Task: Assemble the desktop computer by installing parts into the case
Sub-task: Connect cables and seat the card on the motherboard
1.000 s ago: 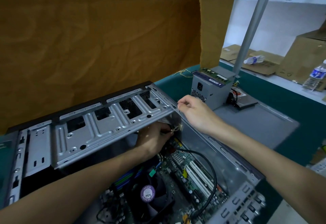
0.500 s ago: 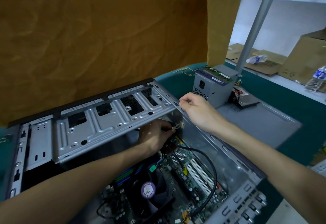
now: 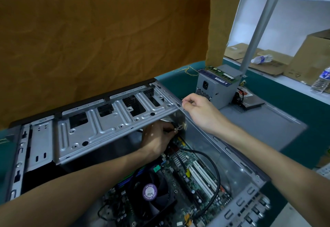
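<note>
Reaching under the stiff metal drive cage (image 3: 107, 130) at ten o'clock, the left hand (image 3: 157, 141) pinches a small, fragile connector (image 3: 180, 127) inside the case (image 3: 232, 155); the right hand (image 3: 200, 112) pinches the cage's corner edge, best held there

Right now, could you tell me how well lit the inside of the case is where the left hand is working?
Head view: the left hand sits in shadow under the drive cage; the right hand on the case edge is brighter; the pole leans from wide-angle distortion.
</note>
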A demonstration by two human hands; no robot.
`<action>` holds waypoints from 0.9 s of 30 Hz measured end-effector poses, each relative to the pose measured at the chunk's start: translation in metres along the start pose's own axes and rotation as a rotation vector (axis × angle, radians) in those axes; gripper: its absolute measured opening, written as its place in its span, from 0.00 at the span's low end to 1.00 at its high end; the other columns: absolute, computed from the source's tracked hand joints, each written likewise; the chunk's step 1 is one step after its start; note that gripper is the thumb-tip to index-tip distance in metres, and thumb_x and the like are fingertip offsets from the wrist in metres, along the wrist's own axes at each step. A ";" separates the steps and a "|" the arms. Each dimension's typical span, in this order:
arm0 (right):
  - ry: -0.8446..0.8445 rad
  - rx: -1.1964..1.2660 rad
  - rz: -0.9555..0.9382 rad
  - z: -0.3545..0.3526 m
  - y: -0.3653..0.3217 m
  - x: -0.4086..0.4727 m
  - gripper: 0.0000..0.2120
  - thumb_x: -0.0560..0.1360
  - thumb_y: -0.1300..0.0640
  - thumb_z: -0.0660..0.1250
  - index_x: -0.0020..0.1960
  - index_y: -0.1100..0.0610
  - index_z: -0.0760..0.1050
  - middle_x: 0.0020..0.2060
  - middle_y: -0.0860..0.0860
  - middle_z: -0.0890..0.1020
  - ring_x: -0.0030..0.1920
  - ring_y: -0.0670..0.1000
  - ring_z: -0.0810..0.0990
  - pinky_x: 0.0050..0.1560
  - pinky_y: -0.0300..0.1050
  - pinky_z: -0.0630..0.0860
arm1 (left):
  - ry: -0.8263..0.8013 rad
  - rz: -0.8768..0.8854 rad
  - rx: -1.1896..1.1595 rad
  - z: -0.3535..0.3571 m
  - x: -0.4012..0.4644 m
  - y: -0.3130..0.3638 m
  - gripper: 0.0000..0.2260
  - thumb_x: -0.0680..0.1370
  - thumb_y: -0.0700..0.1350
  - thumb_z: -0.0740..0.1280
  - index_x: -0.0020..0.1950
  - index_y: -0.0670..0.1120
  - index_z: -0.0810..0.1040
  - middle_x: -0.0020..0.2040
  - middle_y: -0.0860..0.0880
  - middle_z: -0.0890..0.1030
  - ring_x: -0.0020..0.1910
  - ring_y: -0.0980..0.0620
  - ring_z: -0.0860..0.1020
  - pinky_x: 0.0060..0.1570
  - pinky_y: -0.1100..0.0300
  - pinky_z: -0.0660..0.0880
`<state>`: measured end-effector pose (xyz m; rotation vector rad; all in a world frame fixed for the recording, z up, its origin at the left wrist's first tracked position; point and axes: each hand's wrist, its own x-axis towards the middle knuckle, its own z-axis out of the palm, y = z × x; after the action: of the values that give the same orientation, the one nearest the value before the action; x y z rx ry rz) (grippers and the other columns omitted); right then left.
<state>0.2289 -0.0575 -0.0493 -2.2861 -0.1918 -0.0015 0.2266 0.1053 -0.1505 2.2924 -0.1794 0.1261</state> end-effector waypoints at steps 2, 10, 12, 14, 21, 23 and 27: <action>-0.002 -0.002 -0.003 0.000 0.000 0.000 0.08 0.84 0.51 0.59 0.47 0.45 0.74 0.43 0.55 0.84 0.47 0.58 0.81 0.54 0.56 0.77 | 0.001 -0.002 0.004 0.000 0.000 0.000 0.12 0.79 0.50 0.72 0.37 0.60 0.79 0.34 0.64 0.79 0.38 0.61 0.79 0.37 0.63 0.70; -0.006 0.004 -0.004 0.000 0.002 0.002 0.08 0.84 0.51 0.59 0.48 0.46 0.74 0.39 0.52 0.82 0.43 0.55 0.80 0.52 0.56 0.77 | -0.054 0.064 0.147 -0.004 0.000 0.001 0.04 0.79 0.53 0.70 0.49 0.57 0.85 0.44 0.59 0.84 0.43 0.58 0.80 0.43 0.60 0.76; -0.007 0.003 0.000 0.000 0.002 0.001 0.08 0.84 0.51 0.59 0.48 0.46 0.74 0.41 0.54 0.83 0.45 0.56 0.81 0.54 0.56 0.77 | -0.063 0.115 0.222 -0.006 0.000 0.002 0.07 0.80 0.54 0.69 0.54 0.57 0.85 0.50 0.57 0.85 0.46 0.57 0.80 0.47 0.59 0.77; -0.007 0.001 0.002 0.000 0.000 0.000 0.08 0.84 0.51 0.59 0.48 0.45 0.74 0.42 0.55 0.83 0.47 0.57 0.81 0.54 0.56 0.77 | -0.075 0.148 0.258 -0.008 0.000 0.002 0.08 0.81 0.54 0.68 0.58 0.57 0.84 0.53 0.56 0.84 0.49 0.56 0.80 0.50 0.59 0.77; -0.013 0.003 0.008 -0.001 0.000 -0.001 0.07 0.84 0.51 0.59 0.49 0.45 0.74 0.45 0.53 0.84 0.50 0.56 0.82 0.56 0.54 0.76 | -0.021 0.099 0.193 -0.006 -0.001 0.001 0.07 0.81 0.53 0.68 0.56 0.57 0.85 0.54 0.56 0.84 0.50 0.55 0.80 0.50 0.58 0.75; -0.010 0.000 0.008 -0.001 0.000 0.000 0.07 0.84 0.51 0.59 0.49 0.45 0.74 0.46 0.52 0.84 0.50 0.55 0.82 0.56 0.54 0.76 | -0.020 0.098 0.197 -0.005 0.000 0.000 0.06 0.81 0.54 0.68 0.54 0.58 0.84 0.52 0.56 0.84 0.48 0.56 0.80 0.47 0.59 0.74; -0.008 -0.005 0.003 -0.001 0.001 0.001 0.08 0.84 0.51 0.59 0.48 0.46 0.74 0.44 0.54 0.84 0.48 0.56 0.82 0.55 0.55 0.77 | -0.042 0.107 0.239 -0.005 0.003 -0.001 0.06 0.80 0.56 0.67 0.53 0.59 0.83 0.49 0.57 0.84 0.45 0.57 0.79 0.45 0.60 0.74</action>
<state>0.2296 -0.0584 -0.0494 -2.2911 -0.1930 0.0081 0.2292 0.1097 -0.1474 2.5252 -0.3243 0.1626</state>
